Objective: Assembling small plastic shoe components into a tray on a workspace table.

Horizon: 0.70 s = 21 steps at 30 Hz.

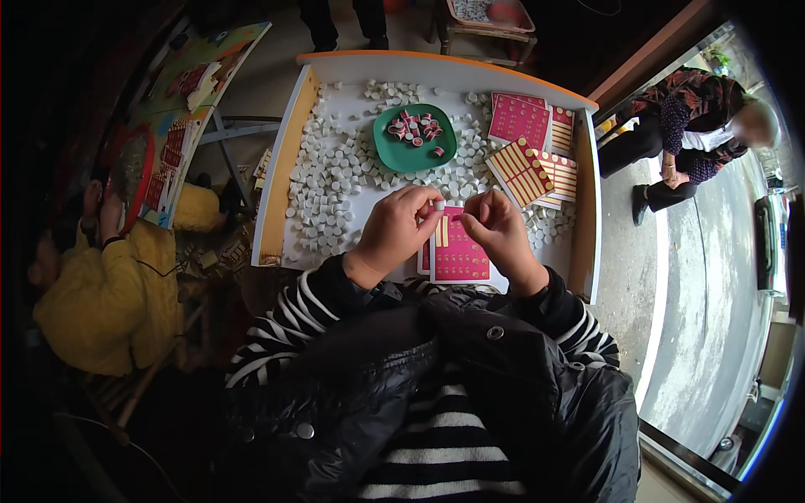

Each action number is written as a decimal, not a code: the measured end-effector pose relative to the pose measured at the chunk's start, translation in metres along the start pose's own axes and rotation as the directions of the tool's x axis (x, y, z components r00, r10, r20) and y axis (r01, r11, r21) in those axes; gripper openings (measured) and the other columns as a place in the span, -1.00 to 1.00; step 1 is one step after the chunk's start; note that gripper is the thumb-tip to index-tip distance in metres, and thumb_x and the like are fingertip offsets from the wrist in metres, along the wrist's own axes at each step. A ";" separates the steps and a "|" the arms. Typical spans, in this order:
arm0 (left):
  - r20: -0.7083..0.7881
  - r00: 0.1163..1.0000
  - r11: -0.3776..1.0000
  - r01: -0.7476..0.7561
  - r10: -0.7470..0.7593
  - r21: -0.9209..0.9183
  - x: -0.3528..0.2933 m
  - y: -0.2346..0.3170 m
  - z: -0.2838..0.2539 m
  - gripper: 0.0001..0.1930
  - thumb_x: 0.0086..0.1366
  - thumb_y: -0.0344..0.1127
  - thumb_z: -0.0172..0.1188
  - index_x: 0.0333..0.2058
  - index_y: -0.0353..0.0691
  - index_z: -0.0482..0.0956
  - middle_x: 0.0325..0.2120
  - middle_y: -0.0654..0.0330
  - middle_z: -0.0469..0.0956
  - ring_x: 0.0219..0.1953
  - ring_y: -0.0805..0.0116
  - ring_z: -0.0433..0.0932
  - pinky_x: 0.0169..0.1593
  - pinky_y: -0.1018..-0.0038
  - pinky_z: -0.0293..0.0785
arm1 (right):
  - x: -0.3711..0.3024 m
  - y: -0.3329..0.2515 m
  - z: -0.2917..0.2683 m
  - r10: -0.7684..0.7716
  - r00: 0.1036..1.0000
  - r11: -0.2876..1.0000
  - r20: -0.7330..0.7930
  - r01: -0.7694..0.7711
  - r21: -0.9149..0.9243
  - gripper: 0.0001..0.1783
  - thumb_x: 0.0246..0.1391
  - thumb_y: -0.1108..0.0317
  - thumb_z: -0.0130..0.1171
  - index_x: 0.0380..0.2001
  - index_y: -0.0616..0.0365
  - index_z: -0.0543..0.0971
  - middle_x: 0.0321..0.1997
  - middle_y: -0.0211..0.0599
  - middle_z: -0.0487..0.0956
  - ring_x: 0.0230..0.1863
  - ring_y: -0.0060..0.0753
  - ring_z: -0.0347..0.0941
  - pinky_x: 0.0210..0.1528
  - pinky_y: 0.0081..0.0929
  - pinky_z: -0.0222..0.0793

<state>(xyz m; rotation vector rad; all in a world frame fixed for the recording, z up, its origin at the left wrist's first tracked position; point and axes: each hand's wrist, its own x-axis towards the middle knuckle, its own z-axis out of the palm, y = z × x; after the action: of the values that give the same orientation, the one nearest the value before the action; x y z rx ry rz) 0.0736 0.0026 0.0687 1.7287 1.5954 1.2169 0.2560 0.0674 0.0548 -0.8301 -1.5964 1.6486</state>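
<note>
My left hand (394, 230) pinches a small white cap (438, 205) between thumb and fingertips. Close beside it, my right hand (501, 230) is closed in a pinch; what its fingertips hold is too small to make out. Under both hands lies a magenta sticker sheet (464, 260) with rows of small gold prints and a few pale strips at its upper left. Beyond the hands stands a green tray (387, 156) with several caps banded in magenta (417, 127). Many loose white caps (329, 205) are spread around the tray.
More sticker sheets (518, 121) are stacked at the table's right. A raised rim (453, 59) edges the white table. To the left, a person in yellow (96, 298) sits at another table (222, 54). Someone in dark patterned clothes (683, 126) sits at the right, by the road.
</note>
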 end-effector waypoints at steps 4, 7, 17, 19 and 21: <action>-0.059 0.986 0.984 -0.150 0.156 0.094 0.001 0.011 -0.008 -0.80 0.03 -0.53 0.23 -0.32 -0.27 0.51 -0.47 0.12 0.50 -0.41 0.18 0.53 -0.35 0.34 0.47 | 0.007 -0.010 0.008 -0.031 0.999 0.999 0.041 0.031 0.010 -0.65 0.02 0.66 0.17 -0.55 0.11 0.20 -0.38 -0.39 0.45 -0.36 -0.67 0.28 -0.30 -0.70 0.26; -0.072 0.969 0.961 -0.224 0.238 0.160 0.000 0.012 -0.009 -0.79 0.01 -0.54 0.24 -0.32 -0.26 0.51 -0.47 0.13 0.49 -0.40 0.14 0.52 -0.34 0.31 0.47 | 0.008 -0.015 0.012 -0.034 0.998 0.999 0.052 0.033 0.009 -0.62 0.01 0.66 0.18 -0.56 0.10 0.18 -0.39 -0.39 0.45 -0.37 -0.69 0.27 -0.31 -0.71 0.26; -0.041 0.937 0.912 -0.327 0.347 0.249 -0.001 0.019 -0.011 -0.77 -0.03 -0.56 0.24 -0.33 -0.25 0.51 -0.44 0.13 0.48 -0.35 0.10 0.50 -0.28 0.30 0.46 | 0.010 -0.014 0.015 -0.009 0.996 0.999 0.088 0.004 0.050 -0.59 -0.01 0.66 0.22 -0.56 0.09 0.16 -0.41 -0.38 0.48 -0.36 -0.70 0.30 -0.33 -0.71 0.27; -0.044 0.935 0.914 -0.332 0.351 0.234 -0.001 0.020 -0.013 -0.78 -0.02 -0.56 0.25 -0.33 -0.25 0.52 -0.44 0.13 0.48 -0.35 0.12 0.50 -0.28 0.32 0.46 | 0.009 -0.016 0.015 -0.012 0.997 0.997 0.080 0.007 0.073 -0.62 0.01 0.64 0.22 -0.55 0.10 0.19 -0.41 -0.39 0.48 -0.36 -0.69 0.30 -0.32 -0.70 0.27; -0.054 0.933 0.918 -0.337 0.355 0.207 0.000 0.020 -0.016 -0.78 -0.02 -0.56 0.27 -0.34 -0.25 0.54 -0.45 0.15 0.48 -0.36 0.17 0.50 -0.28 0.37 0.46 | 0.008 -0.018 0.016 -0.019 0.997 0.993 0.071 0.011 0.120 -0.68 0.04 0.60 0.21 -0.52 0.11 0.25 -0.41 -0.40 0.48 -0.37 -0.67 0.31 -0.30 -0.69 0.27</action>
<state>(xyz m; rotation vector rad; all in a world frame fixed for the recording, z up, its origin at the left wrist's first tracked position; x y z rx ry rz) 0.0707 -0.0050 0.0923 2.1831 1.5453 1.3546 0.2394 0.0654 0.0731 -0.7035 -1.5317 1.7621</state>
